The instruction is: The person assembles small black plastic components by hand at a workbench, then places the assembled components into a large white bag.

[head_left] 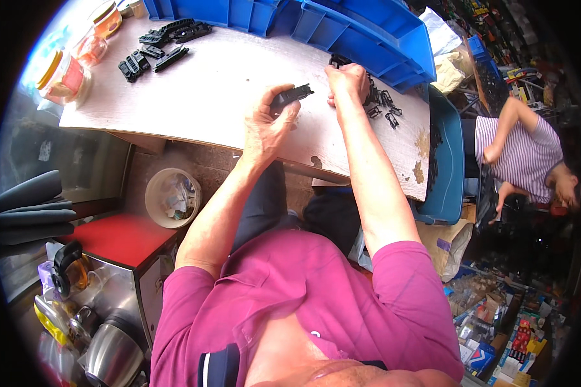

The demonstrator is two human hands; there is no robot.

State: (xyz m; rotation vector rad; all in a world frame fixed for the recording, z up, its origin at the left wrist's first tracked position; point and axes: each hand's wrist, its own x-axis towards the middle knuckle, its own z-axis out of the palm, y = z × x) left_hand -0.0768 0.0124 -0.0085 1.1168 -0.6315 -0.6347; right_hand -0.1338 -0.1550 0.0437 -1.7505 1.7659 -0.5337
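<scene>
My left hand (268, 126) is closed around a black plastic part (291, 96), an oblong piece whose far end sticks out to the right between thumb and fingers. To the right, my right hand (347, 82) is over a scatter of small black plastic clips (384, 103) by the blue bin. Its fingers are bent together, and whatever they may hold is hidden. Some clips lie loose on the white table (206, 84) beside that hand. At the table's far left rests a group of longer black plastic parts (168, 42).
Blue plastic bins (361, 42) line the table's far edge. Jars (61, 77) stand at the far left. A teal tub (447, 155) is against the right edge. Below the table sits a white bucket (173, 197) with scraps. Another person (523, 148) is at the right.
</scene>
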